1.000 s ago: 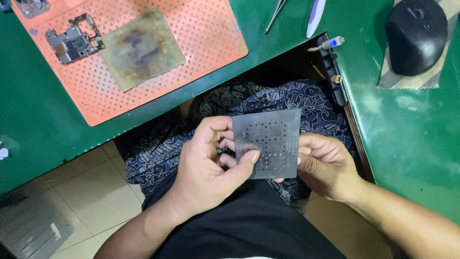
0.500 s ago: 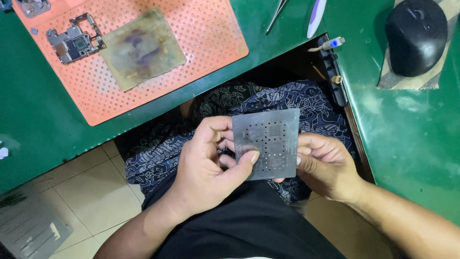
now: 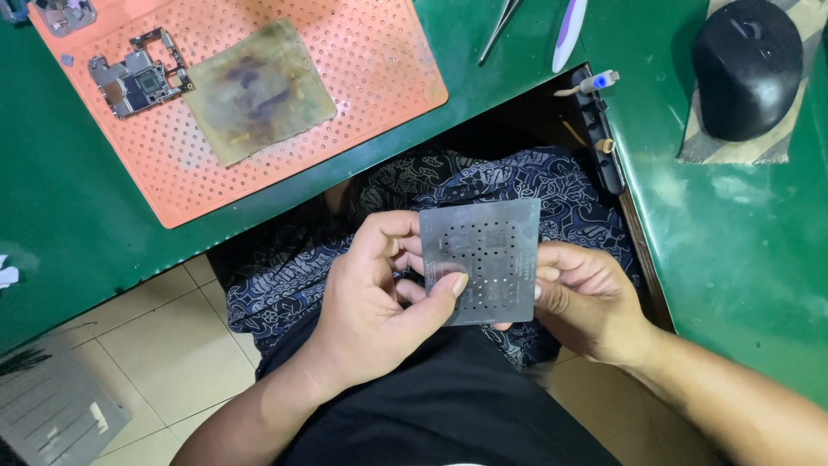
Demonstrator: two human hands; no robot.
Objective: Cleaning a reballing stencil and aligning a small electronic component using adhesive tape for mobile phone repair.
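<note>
A thin grey metal stencil (image 3: 483,259), square and dotted with small hole patterns, is being held flat above the person's lap, below the tabletop's near edge. The left hand (image 3: 375,302) is gripping its left side, thumb pressing on the face and fingers (image 3: 405,259) curling behind. The right hand (image 3: 586,302) is supporting the right edge, its fingers tucked underneath and closed on the sheet. Behind it, patterned dark blue cloth (image 3: 517,185) is draping over the knees. On the green tabletop (image 3: 78,216), an orange perforated mat (image 3: 362,60) is carrying a stained metal plate (image 3: 259,91) and a phone circuit board (image 3: 138,73) beside it. Tweezers (image 3: 500,26) and a white tool (image 3: 569,34) are lying near the far edge; a black mouse (image 3: 746,69) is sitting at the right. Pale floor tiles (image 3: 164,345) are showing below.
</note>
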